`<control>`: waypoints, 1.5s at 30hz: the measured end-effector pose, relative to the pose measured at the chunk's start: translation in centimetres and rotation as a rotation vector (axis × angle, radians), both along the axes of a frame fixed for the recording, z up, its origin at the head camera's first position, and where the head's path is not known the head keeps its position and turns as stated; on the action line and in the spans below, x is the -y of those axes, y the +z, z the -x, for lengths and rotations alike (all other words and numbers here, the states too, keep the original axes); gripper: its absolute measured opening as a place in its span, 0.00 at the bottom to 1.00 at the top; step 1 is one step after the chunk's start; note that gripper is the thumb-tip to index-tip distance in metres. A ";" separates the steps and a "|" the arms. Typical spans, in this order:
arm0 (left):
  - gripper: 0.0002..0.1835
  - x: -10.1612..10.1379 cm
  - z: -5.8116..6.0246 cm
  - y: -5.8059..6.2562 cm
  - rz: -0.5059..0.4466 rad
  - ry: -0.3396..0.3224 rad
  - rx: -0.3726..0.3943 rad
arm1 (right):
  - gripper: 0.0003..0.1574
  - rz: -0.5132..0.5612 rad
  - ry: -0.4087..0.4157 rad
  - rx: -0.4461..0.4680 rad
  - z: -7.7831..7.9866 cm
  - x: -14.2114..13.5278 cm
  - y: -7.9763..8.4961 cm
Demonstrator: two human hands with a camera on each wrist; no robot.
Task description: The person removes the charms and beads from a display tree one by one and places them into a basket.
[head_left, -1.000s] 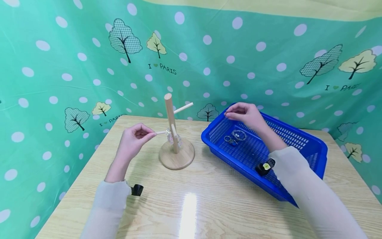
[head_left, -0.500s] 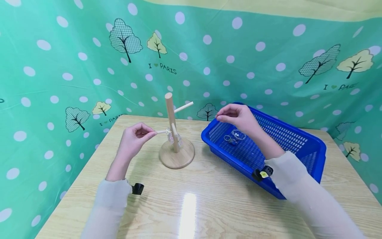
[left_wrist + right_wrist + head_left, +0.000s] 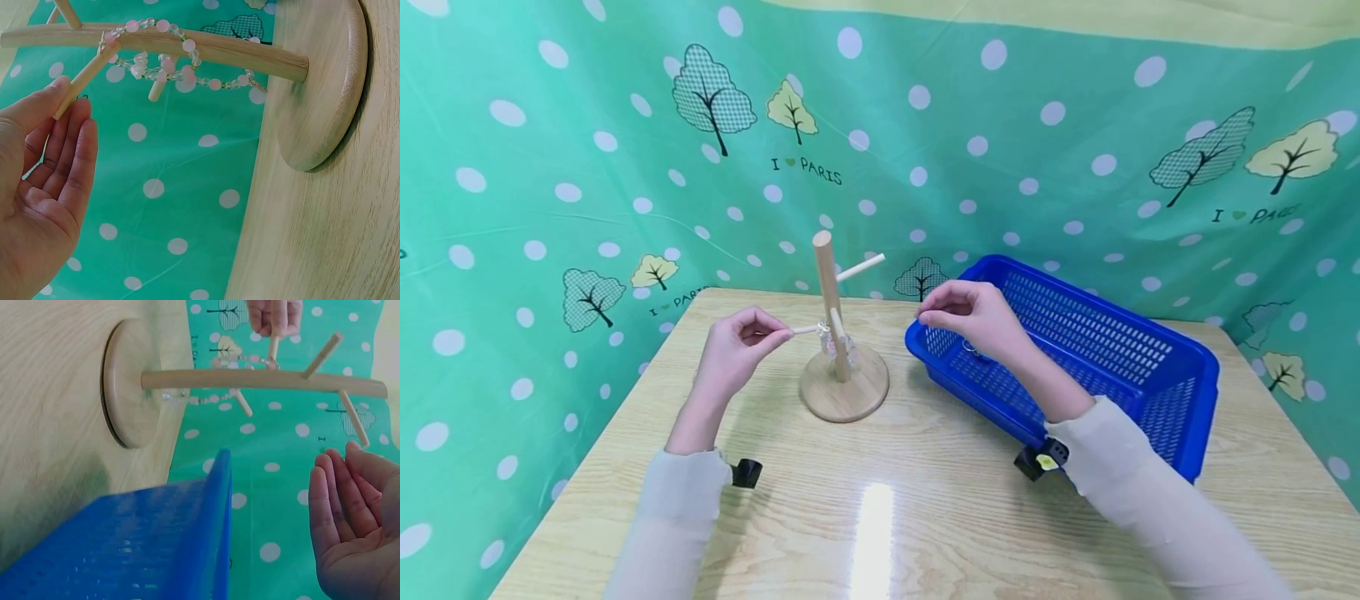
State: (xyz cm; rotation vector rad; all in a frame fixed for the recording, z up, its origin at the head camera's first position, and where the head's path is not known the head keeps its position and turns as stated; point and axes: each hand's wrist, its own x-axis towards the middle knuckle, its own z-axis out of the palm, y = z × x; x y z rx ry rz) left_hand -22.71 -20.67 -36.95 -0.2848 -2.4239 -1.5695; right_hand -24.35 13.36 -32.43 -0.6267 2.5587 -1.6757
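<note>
A wooden jewelry stand (image 3: 827, 287) with a round base stands on the table. My left hand (image 3: 733, 354) pinches the end of its left peg (image 3: 81, 87) between thumb and fingers. Beaded bracelets (image 3: 187, 45) in pink and clear beads hang on that peg close to the post; how many loops there are is hard to tell. My right hand (image 3: 977, 321) is above the near-left corner of the blue basket (image 3: 1037, 425), apart from the stand. Its fingers (image 3: 334, 500) are loosely curved, and no object shows between them in the right wrist view.
Inside the basket a small ring-shaped item (image 3: 972, 347) shows, partly hidden by the right hand. The stand's upper right peg (image 3: 861, 267) points toward the basket. A green patterned curtain (image 3: 1037, 158) hangs behind the wooden table (image 3: 820, 517).
My right hand has moved left and slightly down from over the basket toward the stand, now hiding more of the items inside. The left hand stays on the peg.
</note>
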 end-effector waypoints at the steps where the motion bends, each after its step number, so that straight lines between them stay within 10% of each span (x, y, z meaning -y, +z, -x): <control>1: 0.11 0.0 0.0 0.0 0.001 0.001 -0.001 | 0.09 0.002 0.001 0.001 -0.1 0.2 -0.1; 45: 0.11 0.0 0.1 -0.2 -0.005 -0.006 -0.016 | 0.08 0.121 -0.008 0.097 -3.4 2.8 -4.8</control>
